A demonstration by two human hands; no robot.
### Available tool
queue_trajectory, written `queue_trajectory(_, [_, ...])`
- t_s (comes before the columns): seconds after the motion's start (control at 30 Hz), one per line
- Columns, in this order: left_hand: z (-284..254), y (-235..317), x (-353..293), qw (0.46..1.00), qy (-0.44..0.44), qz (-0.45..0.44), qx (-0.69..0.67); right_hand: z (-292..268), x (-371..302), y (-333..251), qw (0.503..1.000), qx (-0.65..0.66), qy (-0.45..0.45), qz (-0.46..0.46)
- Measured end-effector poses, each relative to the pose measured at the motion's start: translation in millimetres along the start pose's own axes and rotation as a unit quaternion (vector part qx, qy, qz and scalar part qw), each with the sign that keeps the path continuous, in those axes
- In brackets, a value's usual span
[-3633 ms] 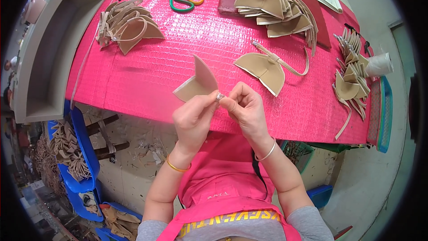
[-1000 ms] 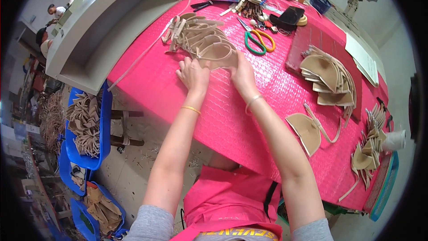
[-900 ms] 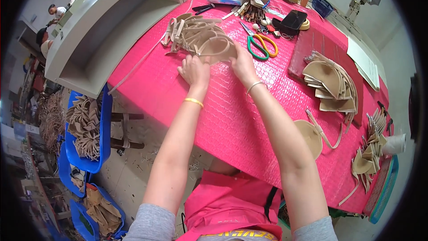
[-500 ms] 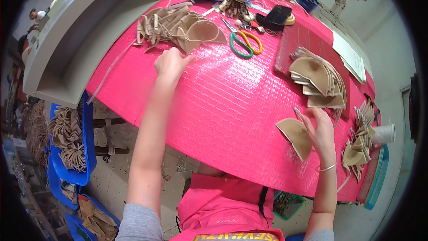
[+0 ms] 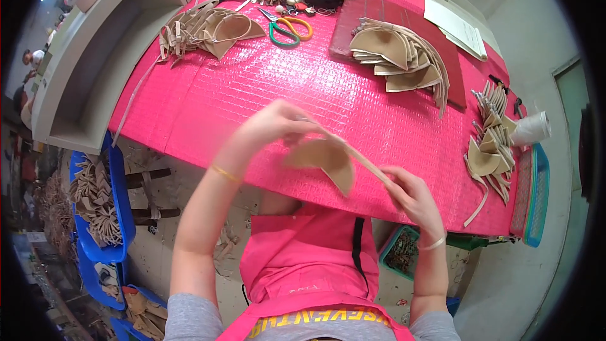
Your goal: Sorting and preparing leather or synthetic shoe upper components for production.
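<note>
A narrow beige strap [image 5: 358, 156] runs between my two hands over the near part of the pink table, slanting down to the right. My left hand [image 5: 278, 125], slightly blurred, pinches its upper end. The lower end sits between the closed fingers of my right hand [image 5: 413, 201]. Just below my left hand hangs a tan curved flat piece [image 5: 328, 159] with pointed ends; I cannot tell whether it is joined to the strap. On the dark red board to the right lies a fanned stack of similar tan pieces [image 5: 404, 57]. A strapped tan bundle [image 5: 214, 30] rests at the far left.
Scissors [image 5: 287, 28] with green and yellow handles lie at the back. A grey shelf unit [image 5: 76, 76] borders the table's left side. More tan pieces [image 5: 492, 145] lie at the right edge, beside a white roll [image 5: 531, 129]. Blue bins [image 5: 120, 215] stand below left.
My left hand has come back from the far bundle toward me. My right hand has moved left and nearer. A tan piece has left the table; a strap now spans both hands.
</note>
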State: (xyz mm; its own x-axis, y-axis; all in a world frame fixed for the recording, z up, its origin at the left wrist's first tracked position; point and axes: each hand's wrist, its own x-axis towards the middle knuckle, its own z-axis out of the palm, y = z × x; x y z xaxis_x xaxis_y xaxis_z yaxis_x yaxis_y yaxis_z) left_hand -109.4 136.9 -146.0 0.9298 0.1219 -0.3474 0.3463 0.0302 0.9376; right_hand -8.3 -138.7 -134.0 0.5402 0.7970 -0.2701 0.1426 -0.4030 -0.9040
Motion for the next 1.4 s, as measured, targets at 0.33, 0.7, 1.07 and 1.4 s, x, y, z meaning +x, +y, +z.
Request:
queue_trajectory(0.33, [-5.3,-8.4,8.7,0.995,0.101,0.021,-0.013,20.4,-51.8,11.8,0.954,0.252,-0.038,-0.155])
queue_trajectory(0.7, [-10.3,-7.5,-3.2,0.997,0.06,0.024,-0.043,42.9,28.9,-34.8,0.939,-0.087,0.097,-0.319])
queue_trajectory(1.07, [13.1,-12.1,-6.6,0.98,0.122,0.154,-0.033,66.9,83.4,-21.7,0.959,0.09,0.132,-0.232])
queue_trajectory(1.4, [1.0,-11.3,0.8,0.985,0.137,0.105,-0.027,8.8,45.7,-6.8,0.94,0.196,0.197,-0.196])
